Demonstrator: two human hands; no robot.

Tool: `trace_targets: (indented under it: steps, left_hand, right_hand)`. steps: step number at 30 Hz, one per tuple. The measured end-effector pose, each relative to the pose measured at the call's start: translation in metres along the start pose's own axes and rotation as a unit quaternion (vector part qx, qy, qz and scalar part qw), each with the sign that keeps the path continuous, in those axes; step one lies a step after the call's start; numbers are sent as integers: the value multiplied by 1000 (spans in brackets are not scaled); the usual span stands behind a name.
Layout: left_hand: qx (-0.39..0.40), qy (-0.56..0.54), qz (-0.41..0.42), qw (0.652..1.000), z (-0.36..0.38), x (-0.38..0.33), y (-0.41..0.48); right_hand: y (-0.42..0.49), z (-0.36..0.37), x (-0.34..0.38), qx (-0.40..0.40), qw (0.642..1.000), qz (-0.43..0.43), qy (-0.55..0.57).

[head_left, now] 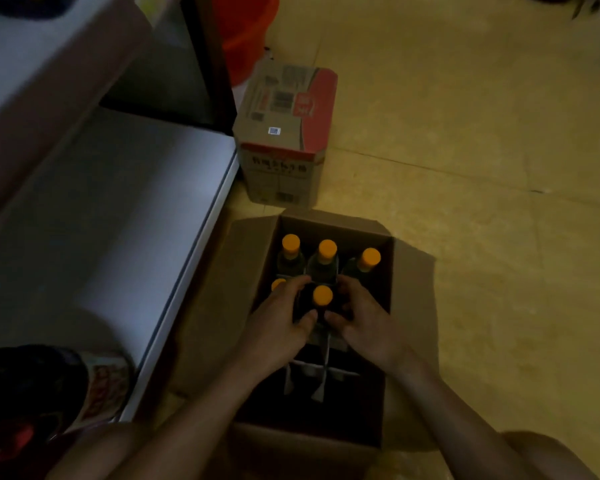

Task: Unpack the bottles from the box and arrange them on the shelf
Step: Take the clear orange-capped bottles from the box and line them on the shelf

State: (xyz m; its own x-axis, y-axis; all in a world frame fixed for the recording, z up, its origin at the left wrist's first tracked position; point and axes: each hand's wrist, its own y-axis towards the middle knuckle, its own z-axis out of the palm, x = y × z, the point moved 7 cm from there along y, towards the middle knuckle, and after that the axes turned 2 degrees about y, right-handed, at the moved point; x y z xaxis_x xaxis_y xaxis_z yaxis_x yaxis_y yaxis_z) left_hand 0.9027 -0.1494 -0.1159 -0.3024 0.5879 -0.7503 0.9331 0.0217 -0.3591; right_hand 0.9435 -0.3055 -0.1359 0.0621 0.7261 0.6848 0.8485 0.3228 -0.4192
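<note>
Centre bottle (pixel 323 296): probably full and weighty, with a smooth, perhaps slippery body; glass or plastic impossible to tell, so best treated as breakable. Better taken round the shoulder below the cap than by the cap alone, then lifted straight up, clear of the cardboard dividers (pixel 323 370). Dark body, bright orange cap, same as the three bottles (pixel 327 251) in the back row. Upright in a middle cell of the open box (pixel 333 223) on the floor (pixel 482 202), just beside the low shelf (pixel 118 209). Clasped from both sides by left hand (pixel 281 317) and right hand (pixel 361 317), fingers curled round it, thumbs nearly meeting in front.
</note>
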Motion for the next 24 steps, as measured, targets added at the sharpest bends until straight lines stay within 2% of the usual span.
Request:
trace_targets:
  steps: [6,12,24]
  left_hand:
    - [0,8,45,999,-1,-4,16]
    - [-16,-9,39,999,-16,1,14]
    - [21,-3,64,998,-7,7,15]
  right_hand:
    - [19,19,12,-5,996,-88,-6]
    - [23,24,-10,-20,997,-23,77]
    - [26,25,-1,-30,997,-73,11]
